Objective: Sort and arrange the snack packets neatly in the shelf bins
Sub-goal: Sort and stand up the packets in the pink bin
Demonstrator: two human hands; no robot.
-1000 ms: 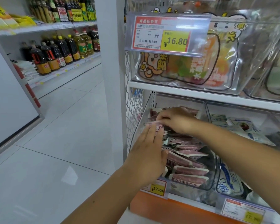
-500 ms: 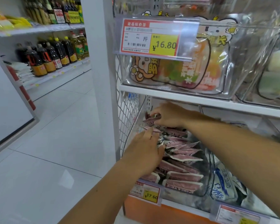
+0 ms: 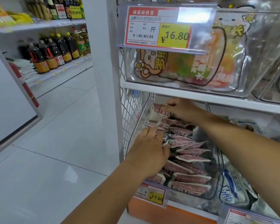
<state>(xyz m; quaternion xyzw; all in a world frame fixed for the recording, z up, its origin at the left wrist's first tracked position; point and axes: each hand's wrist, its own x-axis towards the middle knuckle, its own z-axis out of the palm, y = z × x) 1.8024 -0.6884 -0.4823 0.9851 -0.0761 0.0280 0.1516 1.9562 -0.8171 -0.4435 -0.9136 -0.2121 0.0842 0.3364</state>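
Here, both hands are inside the clear bin point(image 3: 221, 165) on the lower shelf, at its left side. The right hand point(image 3: 180, 109) reaches to the far end of the bin, just under the shelf board point(image 3: 200, 96), and pinches a packet point(image 3: 158, 112) between its curled fingers and thumb. That packet is raised above the rest, tilted, and shows a white face with a red label band. The left hand point(image 3: 149, 152) lies nearer, palm down on the left ends of the packets point(image 3: 191, 159). Its fingers are bent over the top of one of them and the thumb is pressed in among the others, so it holds them loosely. The packets fill the bin in overlapping rows running from near to far. They are flat, glossy pouches, dull pink with white crimped edges, and most of them lean to the right. The bin wall is transparent, smooth plastic with rounded corners. A white wire mesh point(image 3: 131, 110) closes the rack to the left of the bin. To the right sit crinkled white and blue bags point(image 3: 231, 189). A yellow and red price tag point(image 3: 153, 195) hangs in a clear holder at the bin's near edge. A larger tag point(image 3: 160, 28) hangs above, in front of an upper bin holding a cartoon-printed bag point(image 3: 184, 67).
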